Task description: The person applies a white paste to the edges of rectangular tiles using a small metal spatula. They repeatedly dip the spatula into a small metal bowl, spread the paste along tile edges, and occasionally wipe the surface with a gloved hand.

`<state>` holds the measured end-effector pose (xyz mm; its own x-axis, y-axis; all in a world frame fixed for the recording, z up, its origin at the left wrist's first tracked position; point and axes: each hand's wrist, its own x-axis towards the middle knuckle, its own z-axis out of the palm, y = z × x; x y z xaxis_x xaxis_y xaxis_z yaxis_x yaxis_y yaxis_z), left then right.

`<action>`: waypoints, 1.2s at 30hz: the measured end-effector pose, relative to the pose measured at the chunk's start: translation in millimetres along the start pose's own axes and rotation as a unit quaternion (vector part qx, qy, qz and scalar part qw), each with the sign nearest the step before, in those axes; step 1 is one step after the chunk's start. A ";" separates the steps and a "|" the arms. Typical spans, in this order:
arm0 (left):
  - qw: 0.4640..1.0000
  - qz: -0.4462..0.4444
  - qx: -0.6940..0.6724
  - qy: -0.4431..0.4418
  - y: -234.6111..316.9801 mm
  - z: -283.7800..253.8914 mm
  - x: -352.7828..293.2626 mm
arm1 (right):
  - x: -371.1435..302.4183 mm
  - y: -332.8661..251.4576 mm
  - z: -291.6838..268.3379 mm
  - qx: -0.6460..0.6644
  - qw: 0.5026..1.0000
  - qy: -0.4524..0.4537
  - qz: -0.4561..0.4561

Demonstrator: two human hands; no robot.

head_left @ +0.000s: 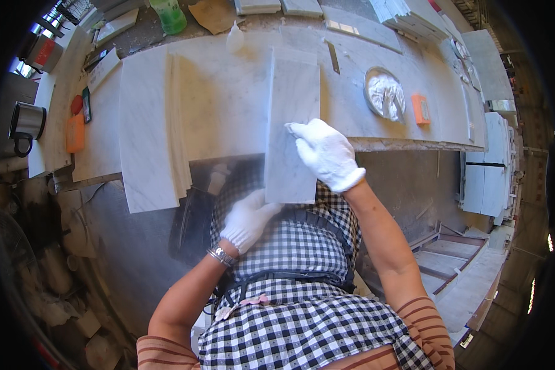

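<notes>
A long white marble tile (293, 92) with faint grey veins lies lengthwise before me, its near end jutting past the table's front edge. My left hand (248, 222), in a white knit glove, is at the tile's near left corner; its fingers close on that end, partly hidden by the tile. My right hand (327, 154), gloved too, rests over the tile's right side. Its fingers are pinched together, with the tips on the tile's face. A small thing seems to be between them, too small to name.
A stack of marble tiles (148, 129) overhangs the table (228, 123) at left. To the right are a metal bowl of white paste (385, 92) and an orange box (420, 109). A squeeze bottle (235, 38) and a green container (168, 16) stand behind; a steel mug (28, 123) is far left.
</notes>
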<state>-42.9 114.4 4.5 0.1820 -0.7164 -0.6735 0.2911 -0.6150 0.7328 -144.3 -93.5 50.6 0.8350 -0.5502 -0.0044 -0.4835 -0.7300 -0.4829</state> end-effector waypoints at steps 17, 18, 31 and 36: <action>0.999 0.033 0.027 0.009 -0.4 -1.1 -0.4 | -26.6 21.5 -5.1 0.196 0.973 0.059 0.105; 0.998 0.045 0.040 0.018 -1.9 -0.9 -0.2 | -25.5 19.2 -2.5 0.086 0.992 0.088 0.030; 1.000 0.003 -0.029 0.011 1.6 2.8 -2.5 | -20.2 -31.8 7.8 -0.222 0.959 0.045 -0.170; 1.000 -0.001 -0.016 0.025 2.6 2.5 -2.8 | -16.5 -19.2 15.8 -0.231 0.945 -0.079 -0.218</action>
<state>-45.0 114.0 8.5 0.2274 -0.6968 -0.6802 0.3206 -0.6060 0.7280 -144.6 -64.0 46.1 0.9923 -0.1164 -0.0412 -0.1179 -0.9924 -0.0359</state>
